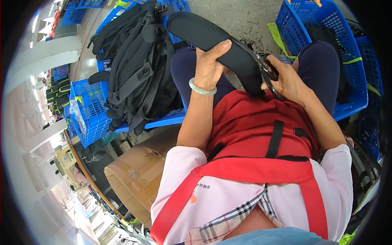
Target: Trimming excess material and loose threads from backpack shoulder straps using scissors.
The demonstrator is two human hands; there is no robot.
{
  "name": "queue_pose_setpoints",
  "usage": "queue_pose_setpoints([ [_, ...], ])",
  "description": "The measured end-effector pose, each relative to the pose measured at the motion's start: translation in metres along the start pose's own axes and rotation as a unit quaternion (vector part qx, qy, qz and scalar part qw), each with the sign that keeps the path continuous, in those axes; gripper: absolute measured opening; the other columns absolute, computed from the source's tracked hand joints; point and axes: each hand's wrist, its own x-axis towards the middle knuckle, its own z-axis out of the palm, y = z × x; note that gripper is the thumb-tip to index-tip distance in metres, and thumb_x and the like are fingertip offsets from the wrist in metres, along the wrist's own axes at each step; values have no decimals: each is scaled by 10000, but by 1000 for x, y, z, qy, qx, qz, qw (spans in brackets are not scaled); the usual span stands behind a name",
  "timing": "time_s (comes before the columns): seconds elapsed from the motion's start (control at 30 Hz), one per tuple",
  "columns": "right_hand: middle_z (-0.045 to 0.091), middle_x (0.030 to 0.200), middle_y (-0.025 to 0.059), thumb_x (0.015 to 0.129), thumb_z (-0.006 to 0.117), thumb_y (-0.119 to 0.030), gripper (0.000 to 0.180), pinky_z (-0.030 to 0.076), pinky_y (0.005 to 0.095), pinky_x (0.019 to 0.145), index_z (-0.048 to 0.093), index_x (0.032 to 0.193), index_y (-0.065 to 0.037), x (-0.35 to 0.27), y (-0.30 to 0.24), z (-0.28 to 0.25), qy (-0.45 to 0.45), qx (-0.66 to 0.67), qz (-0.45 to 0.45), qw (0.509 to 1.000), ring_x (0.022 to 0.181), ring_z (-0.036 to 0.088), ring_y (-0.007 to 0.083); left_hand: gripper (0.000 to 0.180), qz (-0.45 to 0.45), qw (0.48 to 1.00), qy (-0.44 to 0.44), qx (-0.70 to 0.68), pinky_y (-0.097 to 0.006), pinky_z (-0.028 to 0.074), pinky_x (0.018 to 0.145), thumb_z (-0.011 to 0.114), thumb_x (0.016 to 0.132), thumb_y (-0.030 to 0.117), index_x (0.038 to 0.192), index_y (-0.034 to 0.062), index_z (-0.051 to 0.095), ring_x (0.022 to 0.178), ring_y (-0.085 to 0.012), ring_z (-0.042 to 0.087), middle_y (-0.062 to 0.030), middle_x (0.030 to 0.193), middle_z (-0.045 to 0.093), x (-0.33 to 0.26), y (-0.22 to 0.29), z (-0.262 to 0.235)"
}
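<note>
My left hand, a pale bangle at its wrist, is closed on a black padded shoulder strap with a stitched edge, thumb on top. The strap curves down to the right over my lap. In my right hand is a pair of black-handled scissors. Their blades lie along the strap's edge, pointing up and left; whether they are cutting cannot be told. The strap's lower end rests close to my red apron.
A pile of black straps with buckles fills a blue crate at my left. Another blue crate holding black pieces stands at my right. Dark scraps litter the floor ahead. A cardboard box is beside my left side.
</note>
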Motion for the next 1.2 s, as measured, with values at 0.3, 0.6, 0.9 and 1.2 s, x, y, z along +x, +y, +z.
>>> queue_pose_setpoints([
  [0.3,446,646,92,758,767,-375,532,382,331,567,461,988,-6,4,1,2,-30,22,12,999,590,414,197,157,-8,1000,-9,-13,-304,553,687,676,789,-56,915,34,649,750,-169,664,-60,842,669,-2,-2,-3],
  [0.6,471,653,115,785,747,-372,502,390,339,586,461,972,-5,9,-1,-2,-11,8,4,1000,611,424,211,160,-12,1000,-27,4,-297,551,691,694,776,-56,906,28,653,746,-161,662,-59,845,672,-7,-7,-2],
  [0.9,462,656,122,720,784,-423,596,397,346,599,468,1004,-4,3,-9,-5,22,-10,-43,999,600,443,252,137,8,1000,-3,-15,-298,549,687,702,784,-39,897,23,657,752,-162,663,-60,842,675,-8,-5,2],
  [1.2,452,636,114,778,748,-390,516,374,348,560,480,987,-1,7,-9,4,25,-13,-28,999,580,425,236,144,-7,1000,-12,-1,-306,555,668,705,778,-35,903,21,660,737,-175,670,-72,835,680,-9,-4,1],
])
